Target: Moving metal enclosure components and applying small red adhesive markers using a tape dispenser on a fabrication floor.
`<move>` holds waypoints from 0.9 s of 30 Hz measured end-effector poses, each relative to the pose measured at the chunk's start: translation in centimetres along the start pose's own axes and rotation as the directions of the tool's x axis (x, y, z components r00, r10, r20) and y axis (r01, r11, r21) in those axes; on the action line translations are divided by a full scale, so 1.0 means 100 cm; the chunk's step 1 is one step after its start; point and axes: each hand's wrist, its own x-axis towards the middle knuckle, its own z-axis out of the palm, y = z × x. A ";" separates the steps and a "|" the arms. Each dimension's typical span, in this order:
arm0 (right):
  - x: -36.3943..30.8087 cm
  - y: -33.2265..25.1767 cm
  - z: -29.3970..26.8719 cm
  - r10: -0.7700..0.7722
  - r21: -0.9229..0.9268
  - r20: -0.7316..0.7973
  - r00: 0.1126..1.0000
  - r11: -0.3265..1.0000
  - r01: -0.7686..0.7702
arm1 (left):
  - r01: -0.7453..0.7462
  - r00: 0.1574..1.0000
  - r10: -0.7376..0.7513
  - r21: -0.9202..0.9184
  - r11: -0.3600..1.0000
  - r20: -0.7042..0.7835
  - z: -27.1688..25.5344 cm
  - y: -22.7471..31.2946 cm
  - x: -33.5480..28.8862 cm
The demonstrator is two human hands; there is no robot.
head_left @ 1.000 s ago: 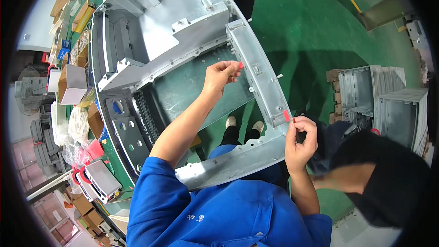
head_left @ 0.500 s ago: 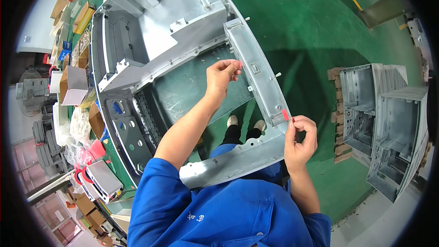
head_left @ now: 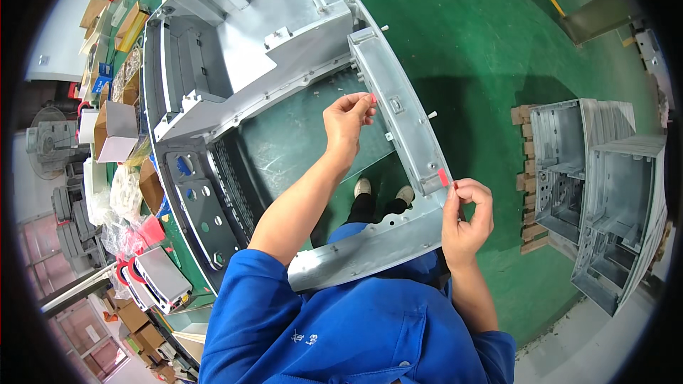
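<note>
A large grey metal cabinet frame (head_left: 407, 117) lies before me, its right-hand rail running from the top centre down towards my right side. My left hand (head_left: 347, 126) reaches over the frame's opening, thumb and finger pinched on a small red piece (head_left: 373, 99) beside the rail's inner edge. A short red strip (head_left: 442, 177) sits near the rail's lower end. Right beside that strip is my right hand (head_left: 467, 222), closed in a pinch at the outer edge. A tiny dark red bit (head_left: 456, 185) shows at its fingertips; its kind is too small to tell.
Several similar metal housings (head_left: 594, 192) stand on a wooden pallet (head_left: 530, 181) to the right. Leftward, a green bench (head_left: 186, 268) carries open cardboard boxes (head_left: 117, 131), plastic bags (head_left: 125, 195) and a white device with red handles (head_left: 160, 279). Threaded studs (head_left: 432, 115) stick out from the frame's outer side.
My left forearm and sleeve have shifted slightly to the right. Both hands stay at practically the same spots, with their pinches unchanged.
</note>
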 end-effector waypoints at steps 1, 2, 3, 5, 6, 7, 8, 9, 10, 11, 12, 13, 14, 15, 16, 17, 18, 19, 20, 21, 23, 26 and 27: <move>0.000 0.000 0.000 -0.002 -0.003 -0.001 1.000 1.000 0.002 | -0.008 1.000 0.008 -0.001 1.000 -0.004 0.000 -0.001 0.001; 0.001 -0.001 0.000 -0.004 -0.006 -0.001 1.000 1.000 0.004 | -0.016 1.000 0.016 -0.002 1.000 -0.008 0.000 -0.001 0.001; 0.001 -0.001 0.000 -0.007 -0.008 -0.002 1.000 1.000 0.007 | -0.011 1.000 0.011 0.004 1.000 0.010 -0.001 -0.001 0.001; 0.001 -0.001 0.000 -0.016 -0.013 -0.002 1.000 1.000 0.016 | -0.002 0.999 0.001 0.017 1.000 0.045 -0.004 0.002 0.002; 0.001 -0.001 0.000 -0.022 -0.016 -0.002 1.000 1.000 0.022 | 0.020 0.998 -0.021 0.028 0.999 0.055 -0.005 0.003 0.003; 0.001 -0.001 0.000 -0.020 -0.014 -0.004 1.000 1.000 0.020 | 0.042 0.997 -0.044 0.038 0.998 0.065 -0.007 0.006 0.003; 0.001 -0.001 0.000 -0.019 -0.011 -0.006 1.000 1.000 0.019 | 0.063 0.995 -0.067 0.049 0.997 0.074 -0.007 0.007 0.003; 0.000 -0.001 0.000 -0.017 -0.009 -0.007 1.000 1.000 0.017 | 0.080 0.994 -0.083 0.047 0.996 0.067 -0.007 0.008 0.002; 0.000 -0.001 0.000 -0.012 -0.007 -0.006 1.000 1.000 0.012 | 0.097 0.993 -0.100 0.045 0.994 0.061 -0.006 0.009 0.001; 0.000 -0.001 0.000 -0.007 -0.004 -0.006 1.000 1.000 0.007 | 0.114 0.992 -0.116 0.042 0.993 0.054 -0.005 0.010 0.000; 0.000 -0.001 0.000 -0.003 -0.002 -0.005 1.000 1.000 0.003 | 0.113 0.992 -0.114 0.025 0.993 0.049 -0.005 0.010 -0.001; -0.001 -0.001 0.000 -0.002 0.004 -0.007 1.000 1.000 0.002 | 0.112 0.993 -0.113 0.007 0.994 0.043 -0.004 0.010 -0.001; -0.001 -0.001 0.000 0.000 0.009 -0.010 1.000 1.000 0.000 | 0.112 0.993 -0.111 -0.010 0.994 0.038 -0.004 0.009 -0.001; -0.001 -0.001 0.000 0.000 0.015 -0.013 1.000 1.000 0.000 | 0.102 0.994 -0.102 0.008 0.995 0.043 -0.004 0.009 0.000; -0.001 -0.001 0.000 -0.001 0.013 -0.016 1.000 1.000 0.002 | 0.092 0.994 -0.094 0.026 0.995 0.047 -0.003 0.007 0.002; 0.000 -0.002 0.000 -0.003 0.011 -0.019 1.000 1.000 0.003 | 0.083 0.995 -0.085 0.043 0.996 0.052 -0.003 0.005 0.002; 0.000 -0.002 0.000 -0.004 0.009 -0.022 1.000 1.000 0.004 | 0.060 0.997 -0.063 0.050 0.997 0.048 -0.001 0.003 0.001; 0.000 -0.002 0.000 -0.009 0.004 -0.021 1.000 1.000 0.009 | 0.038 0.998 -0.041 0.058 0.998 0.045 0.002 0.001 0.000; 0.000 -0.002 0.000 -0.015 -0.001 -0.019 1.000 1.000 0.015 | 0.016 0.999 -0.019 0.065 0.998 0.041 0.005 -0.003 -0.001; 0.000 -0.002 0.000 -0.021 -0.007 -0.017 1.000 1.000 0.020 | -0.062 0.998 0.059 0.121 0.991 0.028 0.009 -0.012 0.001; -0.001 -0.002 0.000 -0.026 -0.025 -0.012 1.000 0.999 0.026 | -0.117 0.989 0.132 0.196 0.974 -0.064 0.018 -0.024 0.004; 0.000 -0.004 0.001 -0.034 -0.023 -0.013 0.999 0.999 0.034 | -0.189 0.965 0.229 0.265 0.945 -0.128 0.019 -0.039 0.012; 0.000 -0.004 0.000 -0.035 -0.022 -0.019 0.999 0.999 0.034 | -0.172 0.970 0.204 0.219 0.960 -0.133 0.021 -0.037 0.011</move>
